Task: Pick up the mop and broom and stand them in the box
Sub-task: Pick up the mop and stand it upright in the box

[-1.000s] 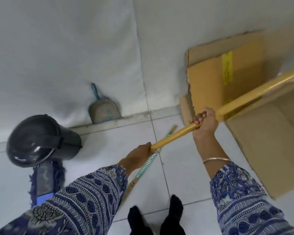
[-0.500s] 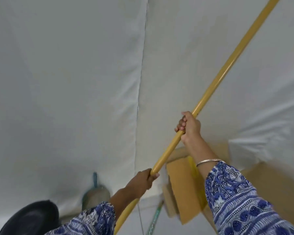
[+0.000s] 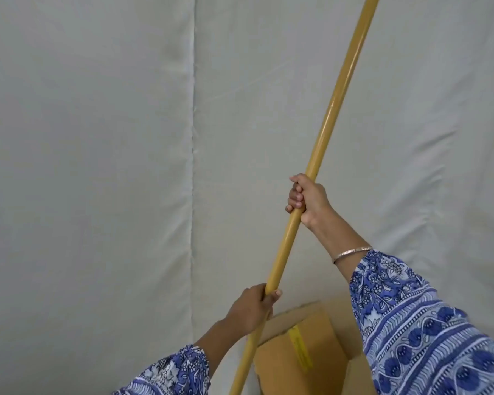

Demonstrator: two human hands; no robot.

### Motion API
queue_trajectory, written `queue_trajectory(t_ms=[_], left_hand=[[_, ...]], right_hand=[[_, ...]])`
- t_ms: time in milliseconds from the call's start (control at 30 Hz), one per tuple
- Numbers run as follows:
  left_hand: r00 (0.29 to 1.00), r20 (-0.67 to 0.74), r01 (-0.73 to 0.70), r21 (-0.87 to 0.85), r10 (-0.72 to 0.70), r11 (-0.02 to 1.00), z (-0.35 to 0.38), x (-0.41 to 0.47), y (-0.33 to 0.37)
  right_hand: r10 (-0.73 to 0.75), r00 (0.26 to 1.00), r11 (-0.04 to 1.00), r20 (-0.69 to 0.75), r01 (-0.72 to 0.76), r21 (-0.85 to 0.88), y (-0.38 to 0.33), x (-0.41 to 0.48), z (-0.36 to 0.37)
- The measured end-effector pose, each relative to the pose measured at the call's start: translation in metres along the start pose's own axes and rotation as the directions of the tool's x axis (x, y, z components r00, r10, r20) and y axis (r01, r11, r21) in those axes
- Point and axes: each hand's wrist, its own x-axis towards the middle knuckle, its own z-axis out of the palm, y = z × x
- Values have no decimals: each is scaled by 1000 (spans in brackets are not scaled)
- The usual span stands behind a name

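Head view: mop handle [image 3: 322,138] steeply tilted, top toward upper right, both hands' grip — left hand [image 3: 251,307], right hand [image 3: 307,199] — wrapped tight around it.

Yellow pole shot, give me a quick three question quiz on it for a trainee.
1. True or false: both hands hold the pole.
2. Which hand has the higher grip? A) left hand B) right hand
3. Fill in: the cardboard ____ sits at the bottom, below the hands.

Key: 1 true; 2 B; 3 box.
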Motion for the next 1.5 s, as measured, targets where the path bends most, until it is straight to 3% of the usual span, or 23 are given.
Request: queue_trajectory(t_ms=[267,567,767,967,1133,1500], left_hand=[[990,-135,-45,-4,44,999,115,84,107],[950,-312,-9,-47,-6,999,224,190,161],[901,-434,3,-47,-23,999,285,278,164],[903,-428,6,-53,-28,999,335,360,175],[900,-422,94,-64,-112,994,380,419,172],[766,-564,293,-119,-308,949,454,505,131]], right_hand=[[-64,989,997,130,69,-34,-95,40,-128],[-91,959,986,268,125,-113,-131,119,-230],[-20,935,978,355,92,-189,-128,197,-286],[13,928,973,373,75,-220,-129,271,-347],[88,911,972,404,10,-235,-115,333,-404],[260,742,959,618,-123,-256,-45,427,-477]])
